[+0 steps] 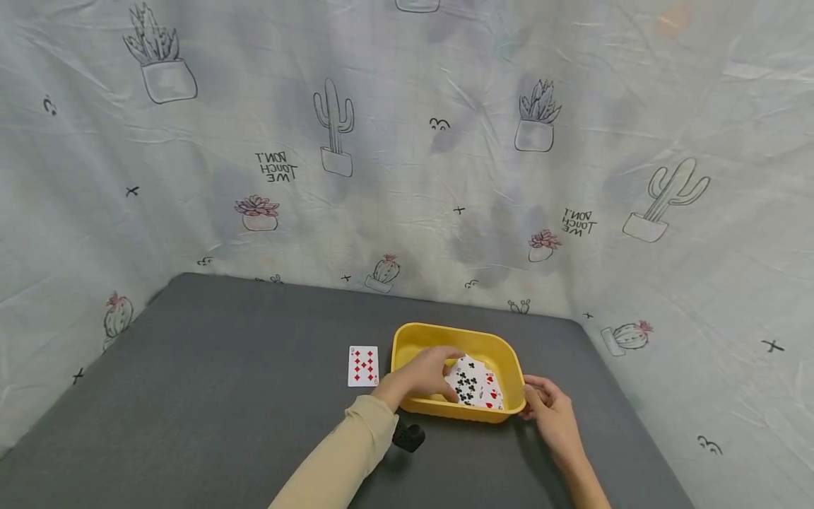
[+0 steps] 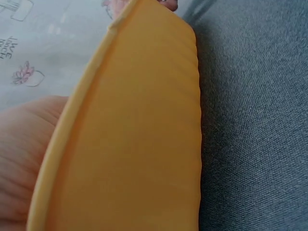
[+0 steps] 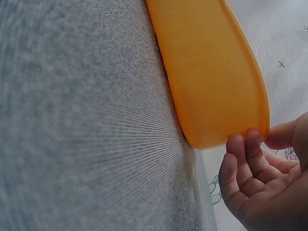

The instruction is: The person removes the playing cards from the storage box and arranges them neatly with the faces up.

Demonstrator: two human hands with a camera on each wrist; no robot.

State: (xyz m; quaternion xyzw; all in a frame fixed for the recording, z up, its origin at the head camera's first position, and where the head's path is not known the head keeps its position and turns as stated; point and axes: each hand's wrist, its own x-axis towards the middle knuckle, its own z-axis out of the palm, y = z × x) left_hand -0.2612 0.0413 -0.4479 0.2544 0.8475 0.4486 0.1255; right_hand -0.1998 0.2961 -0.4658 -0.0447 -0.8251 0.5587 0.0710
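Observation:
A yellow plastic bin (image 1: 445,330) sits on the dark grey table with a loose pile of playing cards (image 1: 473,382) inside, clubs and hearts face up. My left hand (image 1: 427,373) reaches over the bin's near left side and grips the cards at their left edge, fingers on the far side and thumb on the near side. In the left wrist view the bin's outer wall (image 2: 130,130) hides the fingers and the cards. My right hand (image 3: 264,178) pinches the bin's near right corner, thumb at the rim and fingertips against the outer wall.
A nine of diamonds (image 1: 363,366) lies face up on the table (image 1: 222,382), left of the bin. The black wrist camera (image 1: 408,436) hangs below the left forearm, close to the bin's front. A pale curtain (image 1: 407,162) with cactus drawings hangs behind and beside the table.

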